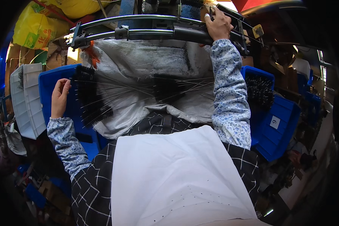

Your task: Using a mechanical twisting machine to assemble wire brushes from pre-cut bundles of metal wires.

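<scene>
My right hand (219, 25) is closed over the right part of a black carriage bar (194, 33) on a machine with curved chrome rails (147, 32). On the left, my left hand (60, 96) is raised with its fingers drawn together. It is beside a fanned bunch of black bristle brushes (88, 96) with thin wire stems; anything in its fingertips is too small to make out. A second group of black brushes (168, 88) lies on the grey cloth (128, 109) across my lap, its stems pointing right toward my right sleeve.
Blue bins stand on both sides: a left bin (49, 81) and a right bin (280, 132), with more black brushes (260, 92) heaped by the right one. A pale plastic crate (26, 100) is at far left. Yellow bags (34, 30) lie behind it.
</scene>
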### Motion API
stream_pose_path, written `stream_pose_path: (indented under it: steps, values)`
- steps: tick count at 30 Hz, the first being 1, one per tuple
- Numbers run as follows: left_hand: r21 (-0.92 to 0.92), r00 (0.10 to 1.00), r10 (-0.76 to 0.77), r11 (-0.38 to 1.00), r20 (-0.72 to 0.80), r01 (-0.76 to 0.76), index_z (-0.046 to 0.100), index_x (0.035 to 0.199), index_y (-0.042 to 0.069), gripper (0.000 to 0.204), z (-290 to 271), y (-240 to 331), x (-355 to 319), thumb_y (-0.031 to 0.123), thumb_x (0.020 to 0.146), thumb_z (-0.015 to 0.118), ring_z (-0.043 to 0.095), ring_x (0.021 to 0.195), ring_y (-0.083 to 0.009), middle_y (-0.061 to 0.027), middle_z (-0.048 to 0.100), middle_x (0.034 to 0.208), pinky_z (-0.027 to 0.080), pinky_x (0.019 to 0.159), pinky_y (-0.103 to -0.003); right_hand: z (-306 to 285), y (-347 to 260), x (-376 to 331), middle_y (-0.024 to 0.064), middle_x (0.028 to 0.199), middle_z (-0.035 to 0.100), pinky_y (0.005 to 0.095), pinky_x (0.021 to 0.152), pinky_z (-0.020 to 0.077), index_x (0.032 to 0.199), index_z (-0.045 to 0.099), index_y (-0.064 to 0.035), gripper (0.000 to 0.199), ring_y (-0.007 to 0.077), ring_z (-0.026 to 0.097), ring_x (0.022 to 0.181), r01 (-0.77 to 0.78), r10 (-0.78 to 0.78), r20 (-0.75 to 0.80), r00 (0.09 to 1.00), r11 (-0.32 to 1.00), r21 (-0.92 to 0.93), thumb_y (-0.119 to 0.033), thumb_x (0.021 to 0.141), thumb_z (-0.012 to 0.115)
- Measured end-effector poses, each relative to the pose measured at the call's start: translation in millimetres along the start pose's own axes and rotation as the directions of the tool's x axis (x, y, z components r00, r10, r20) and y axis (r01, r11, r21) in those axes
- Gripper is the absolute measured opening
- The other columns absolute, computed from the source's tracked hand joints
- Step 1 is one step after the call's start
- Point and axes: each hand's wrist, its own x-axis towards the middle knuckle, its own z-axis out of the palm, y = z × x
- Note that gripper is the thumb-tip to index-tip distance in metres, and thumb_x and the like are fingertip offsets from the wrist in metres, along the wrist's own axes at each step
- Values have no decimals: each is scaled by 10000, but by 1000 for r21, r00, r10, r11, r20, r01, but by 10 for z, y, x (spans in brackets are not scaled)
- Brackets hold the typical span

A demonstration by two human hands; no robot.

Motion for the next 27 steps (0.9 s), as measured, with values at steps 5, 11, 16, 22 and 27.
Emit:
stream_pose_path:
  steps: [5,11,16,22,27]
  values:
    - [-29,998,-32,999,54,33,514,865,19,172,191,87,-94,188,837,495,471,714,-72,6,497,742,373,652,-181,90,-167,18,96,963,574,373,789,407,1065,534,-100,363,254,544,886,75,-52,-114,992,976,205,-244,732,548]
    - [-18,991,-40,999,125,42,494,925,26,187,131,9,-90,190,837,499,479,733,-83,-9,503,789,382,677,-187,36,-464,2,107,985,538,428,830,343,1066,514,-91,330,274,470,970,-9,15,-28,999,978,207,-165,746,485]
    - [-81,1000,-5,997,31,8,503,922,26,186,227,145,-108,192,840,493,482,749,-88,-21,511,795,385,687,-194,-28,-630,0,120,975,541,401,778,389,1045,519,-49,349,272,506,914,-5,11,-33,999,982,188,-164,716,535]
    - [-20,998,56,998,13,-55,520,895,21,181,228,30,-28,190,834,504,480,743,-89,-23,521,773,385,677,-196,19,-913,10,112,961,543,409,759,390,1064,505,-47,363,261,511,902,-15,19,-26,999,985,174,-167,722,522]
    - [41,999,54,998,11,-54,524,904,17,183,283,79,29,184,831,506,483,737,-88,-23,528,779,385,672,-199,90,-1180,1,86,913,547,418,704,391,1058,505,-54,351,243,522,854,-14,16,-16,1000,992,124,-176,729,505]
